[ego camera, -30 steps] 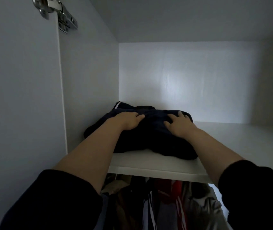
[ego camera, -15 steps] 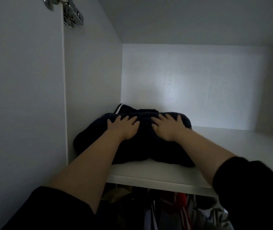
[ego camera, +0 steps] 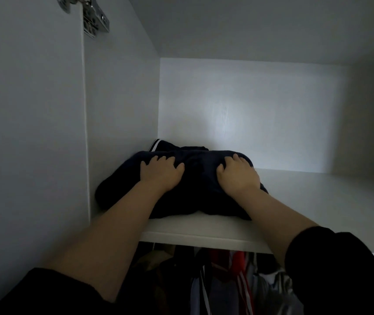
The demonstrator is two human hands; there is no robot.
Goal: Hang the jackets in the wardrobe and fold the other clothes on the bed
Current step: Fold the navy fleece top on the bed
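dark soft cloth bundle point(ego camera: 195, 185), matt white shelf point(ego camera: 317, 208), shiny metal hinge point(ego camera: 95, 18)

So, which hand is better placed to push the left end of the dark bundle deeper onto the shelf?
Probably the left hand. It rests on the left half of the dark bundle, nearest that end. The right hand lies on the right half and would have to cross over.

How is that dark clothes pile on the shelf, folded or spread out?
Folded: the dark clothes form a compact bundle on the shelf, left hand and right hand resting on top.
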